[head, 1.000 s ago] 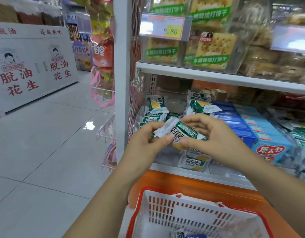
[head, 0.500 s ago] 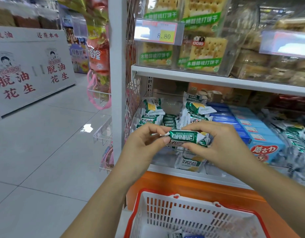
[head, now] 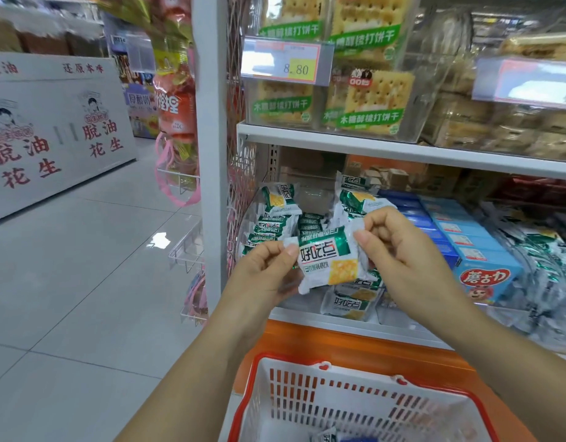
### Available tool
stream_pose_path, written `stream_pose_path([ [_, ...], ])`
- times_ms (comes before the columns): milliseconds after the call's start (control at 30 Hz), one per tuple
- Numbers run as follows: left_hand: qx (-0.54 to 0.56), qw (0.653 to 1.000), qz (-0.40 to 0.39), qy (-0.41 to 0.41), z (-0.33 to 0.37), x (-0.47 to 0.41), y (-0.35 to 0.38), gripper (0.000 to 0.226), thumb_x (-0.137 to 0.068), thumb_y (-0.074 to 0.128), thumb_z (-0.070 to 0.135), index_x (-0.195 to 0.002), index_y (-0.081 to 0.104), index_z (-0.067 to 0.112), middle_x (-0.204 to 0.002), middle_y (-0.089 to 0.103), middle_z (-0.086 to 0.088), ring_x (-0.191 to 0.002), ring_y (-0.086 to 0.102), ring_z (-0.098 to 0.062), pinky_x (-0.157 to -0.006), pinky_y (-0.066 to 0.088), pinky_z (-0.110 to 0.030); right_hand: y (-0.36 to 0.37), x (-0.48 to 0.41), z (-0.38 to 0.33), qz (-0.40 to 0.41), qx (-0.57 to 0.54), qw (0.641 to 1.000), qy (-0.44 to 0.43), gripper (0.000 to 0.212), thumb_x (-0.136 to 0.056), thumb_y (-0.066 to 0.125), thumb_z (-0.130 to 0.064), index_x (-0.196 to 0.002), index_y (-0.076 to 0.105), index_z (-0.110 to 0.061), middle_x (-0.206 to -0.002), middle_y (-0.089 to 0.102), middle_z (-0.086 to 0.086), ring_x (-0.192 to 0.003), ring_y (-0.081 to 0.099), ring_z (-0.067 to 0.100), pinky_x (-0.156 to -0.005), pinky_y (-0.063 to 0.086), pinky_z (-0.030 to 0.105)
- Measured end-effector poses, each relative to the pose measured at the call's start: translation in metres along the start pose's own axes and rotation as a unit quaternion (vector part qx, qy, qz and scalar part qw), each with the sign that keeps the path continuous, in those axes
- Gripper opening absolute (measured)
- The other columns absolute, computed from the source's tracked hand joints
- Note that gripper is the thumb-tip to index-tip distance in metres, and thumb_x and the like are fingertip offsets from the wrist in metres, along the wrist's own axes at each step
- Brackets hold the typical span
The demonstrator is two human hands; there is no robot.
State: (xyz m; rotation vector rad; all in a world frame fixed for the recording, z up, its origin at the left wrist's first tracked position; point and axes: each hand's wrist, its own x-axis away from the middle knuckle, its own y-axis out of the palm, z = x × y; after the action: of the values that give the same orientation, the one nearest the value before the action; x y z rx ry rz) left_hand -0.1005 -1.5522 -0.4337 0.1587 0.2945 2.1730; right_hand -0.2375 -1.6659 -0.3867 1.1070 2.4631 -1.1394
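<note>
A small green and white cracker packet (head: 327,260) is held up in front of the lower shelf, its printed face towards me. My left hand (head: 262,275) pinches its left sealed edge. My right hand (head: 402,256) pinches its right edge between thumb and fingers. Behind it, several packets of the same kind (head: 275,215) lie piled in a clear bin on the shelf. A white basket with a red rim (head: 355,403) sits directly below my hands, with a packet partly visible at its bottom.
Blue boxes (head: 479,266) stand on the same shelf to the right. The upper white shelf (head: 402,148) carries cracker packs and a price tag reading 8.80 (head: 296,69). A white upright post (head: 211,138) and hanging goods stand at left, beside a tiled aisle floor (head: 83,282).
The packet has been turned between my two hands from edge-on to face-on, and it sits slightly higher. Both hands keep their hold on its ends.
</note>
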Motion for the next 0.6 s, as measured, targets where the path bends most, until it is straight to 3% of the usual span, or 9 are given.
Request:
stream_pose_path([
  [133, 0.042, 0.997, -0.032, -0.06, 0.003, 0.003, 0.001, 0.019, -0.086, 0.061, 0.027, -0.097, 0.066, 0.011, -0.097, 0.069, -0.013, -0.078, 0.061, -0.011, -0.088, 0.056, -0.033, 0.003, -0.003, 0.005, -0.006, -0.007, 0.998, 0.069, 0.015, -0.098, 0.044, -0.027, -0.084, 0.045, -0.022, -0.046, 0.045, -0.003, -0.041, 0.032, 0.006, -0.044, 0.024, 0.018],
  [200, 0.063, 0.992, -0.063, -0.085, 0.007, 0.005, -0.001, 0.023, -0.076, 0.065, 0.021, -0.098, 0.067, 0.014, -0.092, 0.07, -0.007, -0.076, 0.062, -0.009, -0.085, 0.056, -0.03, 0.003, -0.005, 0.004, -0.001, -0.035, 0.993, 0.114, 0.015, -0.098, 0.045, -0.03, -0.084, 0.048, -0.024, -0.065, 0.059, 0.018, -0.047, 0.034, 0.011, -0.045, 0.026, 0.024],
  [267, 0.064, 0.991, -0.063, -0.1, 0.008, 0.003, -0.004, 0.024, -0.076, 0.064, 0.015, -0.101, 0.067, 0.012, -0.087, 0.07, -0.003, -0.074, 0.062, -0.007, -0.08, 0.057, -0.026, 0.003, -0.007, 0.006, 0.003, -0.052, 0.986, 0.156, 0.016, -0.097, 0.047, -0.033, -0.084, 0.052, -0.024, -0.077, 0.056, 0.029, -0.052, 0.036, 0.013, -0.048, 0.027, 0.025],
  [333, 0.064, 0.991, -0.037, -0.113, 0.009, 0.001, -0.006, 0.017, -0.084, 0.062, 0.01, -0.1, 0.066, 0.012, -0.089, 0.069, -0.005, -0.075, 0.061, -0.01, -0.08, 0.055, -0.026, 0.005, -0.008, 0.01, 0.002, -0.094, 0.975, 0.2, 0.016, -0.096, 0.05, -0.034, -0.084, 0.056, -0.026, -0.072, 0.052, 0.01, -0.05, 0.036, 0.008, -0.049, 0.031, 0.019],
  [400, 0.068, 0.989, -0.022, -0.127, 0.008, 0.0, -0.006, 0.012, -0.088, 0.06, 0.009, -0.098, 0.065, 0.013, -0.089, 0.069, -0.006, -0.074, 0.06, -0.011, -0.079, 0.054, -0.026, 0.008, -0.01, 0.013, 0.005, -0.184, 0.953, 0.24, 0.015, -0.095, 0.053, -0.029, -0.083, 0.06, -0.024, -0.084, 0.055, -0.004, -0.053, 0.043, 0.005, -0.051, 0.036, 0.018],
  [467, 0.082, 0.986, -0.018, -0.143, 0.008, -0.001, -0.006, 0.012, -0.089, 0.059, 0.008, -0.099, 0.064, 0.013, -0.084, 0.07, -0.005, -0.066, 0.06, -0.01, -0.073, 0.055, -0.024, 0.012, -0.011, 0.012, 0.015, -0.285, 0.919, 0.27, 0.015, -0.096, 0.053, -0.018, -0.083, 0.06, -0.015, -0.087, 0.055, 0.001, -0.046, 0.043, 0.004, -0.05, 0.041, 0.018],
  [600, 0.152, 0.973, 0.007, -0.173, 0.008, -0.003, -0.007, 0.011, -0.086, 0.06, 0.004, -0.095, 0.063, 0.009, -0.078, 0.07, -0.006, -0.065, 0.062, -0.012, -0.065, 0.058, -0.025, 0.017, -0.011, 0.011, 0.035, -0.38, 0.868, 0.319, 0.012, -0.094, 0.053, -0.007, -0.084, 0.058, -0.007, -0.061, 0.056, 0.001, -0.033, 0.036, 0.003, -0.075, 0.049, 0.032],
])
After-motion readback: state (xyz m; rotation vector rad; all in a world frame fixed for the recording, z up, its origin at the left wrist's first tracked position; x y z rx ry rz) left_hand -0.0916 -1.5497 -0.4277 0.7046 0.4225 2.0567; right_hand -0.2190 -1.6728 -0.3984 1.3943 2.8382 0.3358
